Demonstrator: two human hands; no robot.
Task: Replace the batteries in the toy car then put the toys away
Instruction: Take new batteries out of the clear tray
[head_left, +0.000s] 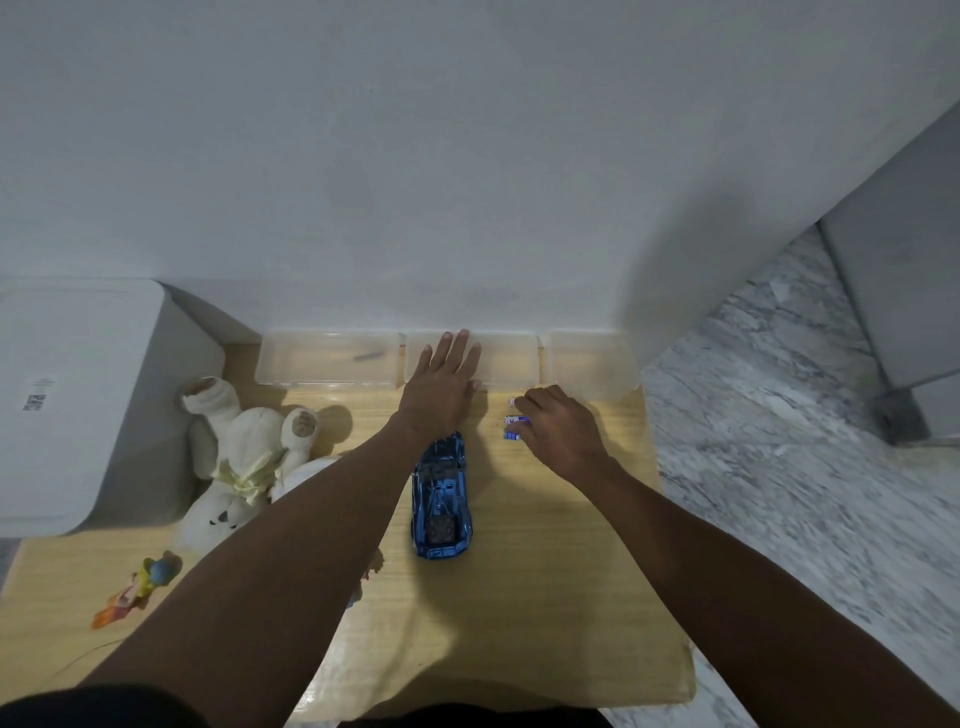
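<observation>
A blue toy car (441, 499) lies on the wooden table (545, 597), nose toward me. My left hand (441, 384) reaches past its far end with straight, spread fingers over the middle clear plastic box (511, 358). My right hand (558, 431) is to the right of the car with its fingers curled over several small white-and-blue batteries (514, 422) on the table. Whether it grips them or only touches them I cannot tell.
Three clear boxes line the wall: left one (327, 358) with a dark small object, middle, right (587, 364). A white teddy bear (244, 457) and a small colourful figure (137, 587) lie at left, beside a large white lidded bin (78, 405). Marble floor right.
</observation>
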